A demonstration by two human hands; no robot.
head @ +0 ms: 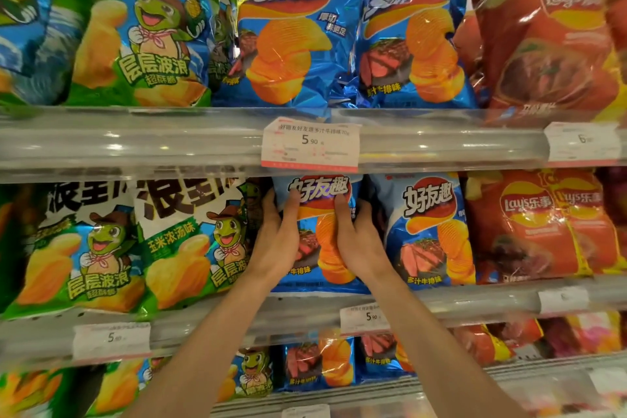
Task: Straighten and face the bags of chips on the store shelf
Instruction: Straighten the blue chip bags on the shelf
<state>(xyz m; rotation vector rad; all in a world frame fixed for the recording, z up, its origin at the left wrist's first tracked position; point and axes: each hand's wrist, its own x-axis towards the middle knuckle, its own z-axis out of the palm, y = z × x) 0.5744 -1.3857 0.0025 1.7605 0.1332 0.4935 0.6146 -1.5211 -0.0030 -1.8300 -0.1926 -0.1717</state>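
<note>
In the head view, the left hand [279, 241] and right hand [356, 241] grip the two sides of a glossy blue foil chip bag [319, 234], thumbs curled over its front, as it stands upright on the middle clear-edged shelf [305, 307] between a green turtle-print bag [190, 241] and a matching blue bag [431, 231].

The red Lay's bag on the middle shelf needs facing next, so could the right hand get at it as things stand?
Probably yes. The red Lay's bag stands open-fronted with nothing before it, but the right hand now grips the blue bag and must release first.
</note>
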